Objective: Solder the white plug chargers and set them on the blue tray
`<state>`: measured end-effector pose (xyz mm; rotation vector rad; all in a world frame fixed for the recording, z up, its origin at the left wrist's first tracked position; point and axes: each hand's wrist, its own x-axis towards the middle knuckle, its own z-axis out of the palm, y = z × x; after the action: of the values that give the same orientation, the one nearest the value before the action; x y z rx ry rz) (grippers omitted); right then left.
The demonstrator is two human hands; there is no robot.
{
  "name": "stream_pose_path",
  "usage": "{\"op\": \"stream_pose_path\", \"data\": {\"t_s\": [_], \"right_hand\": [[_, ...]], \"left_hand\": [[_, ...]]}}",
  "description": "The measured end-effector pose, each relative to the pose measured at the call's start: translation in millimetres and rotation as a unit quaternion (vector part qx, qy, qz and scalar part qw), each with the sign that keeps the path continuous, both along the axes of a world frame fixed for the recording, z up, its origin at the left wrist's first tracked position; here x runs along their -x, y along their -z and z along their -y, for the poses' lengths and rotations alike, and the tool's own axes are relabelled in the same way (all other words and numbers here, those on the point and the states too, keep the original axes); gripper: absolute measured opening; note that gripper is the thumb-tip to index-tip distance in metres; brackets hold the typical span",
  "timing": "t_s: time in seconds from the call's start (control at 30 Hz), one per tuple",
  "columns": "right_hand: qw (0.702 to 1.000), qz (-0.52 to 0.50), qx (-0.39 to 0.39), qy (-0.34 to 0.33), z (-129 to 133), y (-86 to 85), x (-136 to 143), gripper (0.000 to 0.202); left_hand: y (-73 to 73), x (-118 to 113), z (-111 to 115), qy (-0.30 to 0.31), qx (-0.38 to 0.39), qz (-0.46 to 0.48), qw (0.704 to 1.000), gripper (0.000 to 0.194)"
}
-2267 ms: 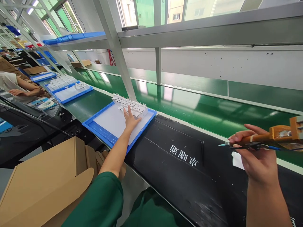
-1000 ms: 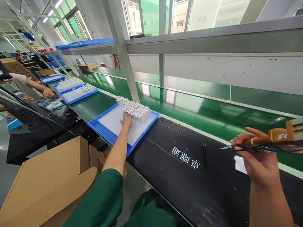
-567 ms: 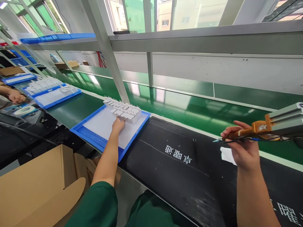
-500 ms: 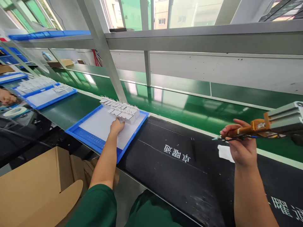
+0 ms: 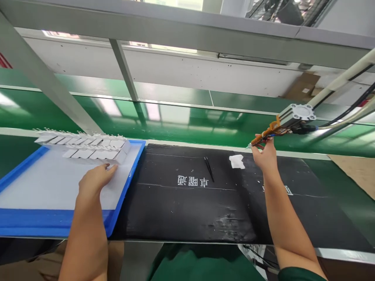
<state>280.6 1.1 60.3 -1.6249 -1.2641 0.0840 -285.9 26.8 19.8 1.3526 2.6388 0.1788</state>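
My left hand (image 5: 96,180) is over the blue tray (image 5: 118,207), thumb and forefinger apart, just in front of the nearest row of small white folded pieces (image 5: 99,153). Whether the fingertips touch those pieces I cannot tell. The pieces stand packed in rows at the tray's far side on a white sheet (image 5: 38,183). My right hand (image 5: 266,154) is closed around an orange-brown pneumatic dispensing tool (image 5: 271,128) with a pale tapered nozzle pointing left and a square metal cylinder at its back. Below the nozzle lies a crumpled white tissue (image 5: 236,161).
Black tweezers (image 5: 209,169) lie on the black mat (image 5: 181,214) between my hands. Hoses (image 5: 345,117) run from the tool to the right edge. A grey slanted post (image 5: 55,86) rises behind the tray. Brown cardboard (image 5: 354,171) lies at right.
The view has swung right and down, so the tray looks closer. My left hand is now slightly back from the white pieces. The tool stays in my right hand.
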Motion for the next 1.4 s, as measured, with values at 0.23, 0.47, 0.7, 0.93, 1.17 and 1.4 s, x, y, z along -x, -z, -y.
{"op": "stream_pose_path", "data": {"t_s": [0.23,0.47,0.7,0.93,1.17,1.4], "right_hand": [[0.994,-0.064,-0.091,0.012,43,28.9,5,0.080],[0.987,-0.062,-0.034,-0.147,68,49.8,72,0.054],[0.950,0.013,0.010,-0.313,68,72.9,111,0.053],[0.927,0.021,0.020,-0.374,86,80.3,115,0.054],[0.925,0.062,-0.010,-0.374,86,83.4,114,0.063],[0.926,0.059,0.002,-0.373,84,84.0,113,0.065]], "left_hand": [[-36.4,-37,16,0.051,0.092,-0.006,0.994,0.050],[-69.3,-60,33,0.053,0.034,-0.087,0.994,0.043],[-55.9,-159,88,0.396,-0.107,0.088,0.908,0.023],[1.6,-270,69,0.647,-0.021,0.052,0.760,0.011],[31.6,-281,58,0.691,-0.090,0.062,0.714,0.019],[41.3,-275,60,0.698,-0.123,0.078,0.701,0.021]]}}
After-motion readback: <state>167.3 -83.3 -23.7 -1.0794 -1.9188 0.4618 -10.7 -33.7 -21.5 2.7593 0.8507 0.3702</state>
